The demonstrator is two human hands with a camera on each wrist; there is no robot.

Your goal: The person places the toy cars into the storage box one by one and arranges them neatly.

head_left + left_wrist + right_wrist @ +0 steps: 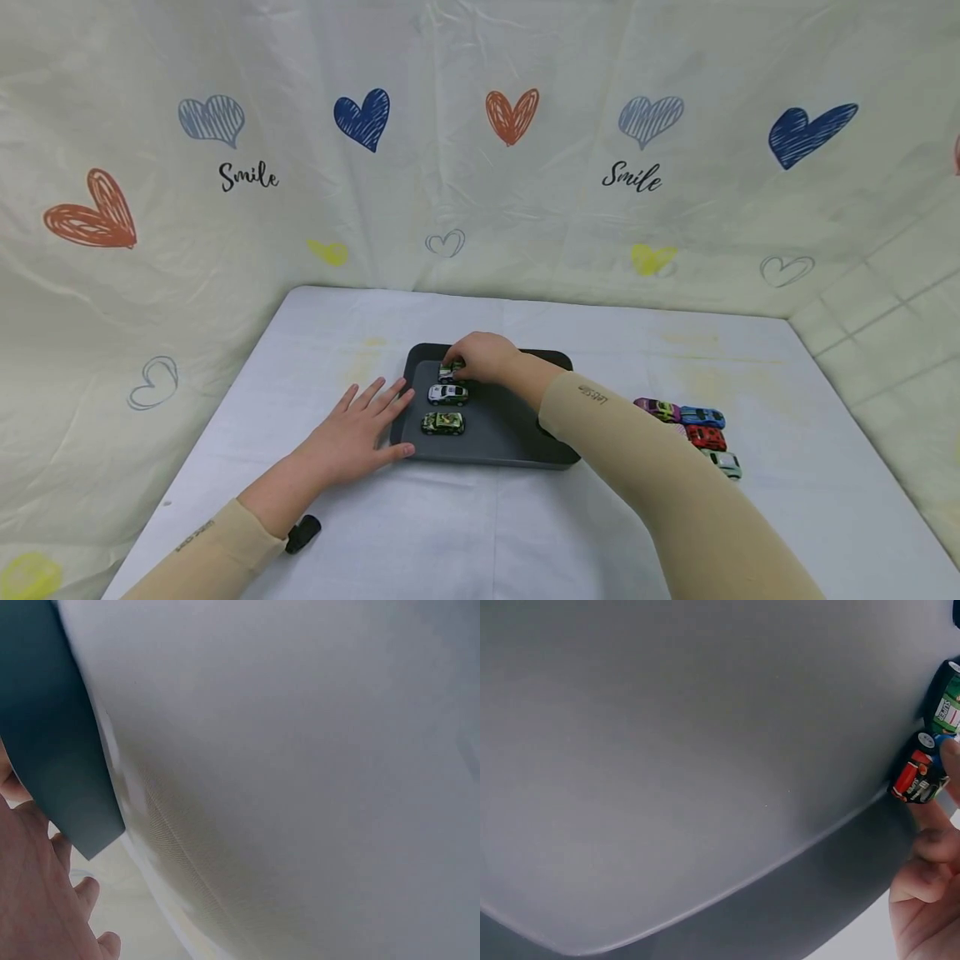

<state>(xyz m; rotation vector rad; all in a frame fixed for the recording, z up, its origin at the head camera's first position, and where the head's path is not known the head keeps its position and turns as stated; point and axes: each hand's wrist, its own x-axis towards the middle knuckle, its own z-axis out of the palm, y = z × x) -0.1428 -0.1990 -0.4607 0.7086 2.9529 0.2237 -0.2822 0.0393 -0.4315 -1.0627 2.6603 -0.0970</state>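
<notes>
Your right hand (pixel 483 357) is on the far-left part of the dark tray (pixel 517 433), fingers curled around a small green-and-white toy car (pixel 450 372). Just nearer you from that hand, two more cars sit in line on the tray: a white one (pixel 447 394), then a camo one (pixel 442 423). Your left hand (pixel 352 433) lies flat on the desk (pixel 465 533), fingers spread, fingertips touching the tray's left edge, holding nothing. Four loose cars (pixel 693 433) sit on the desk right of your right forearm.
</notes>
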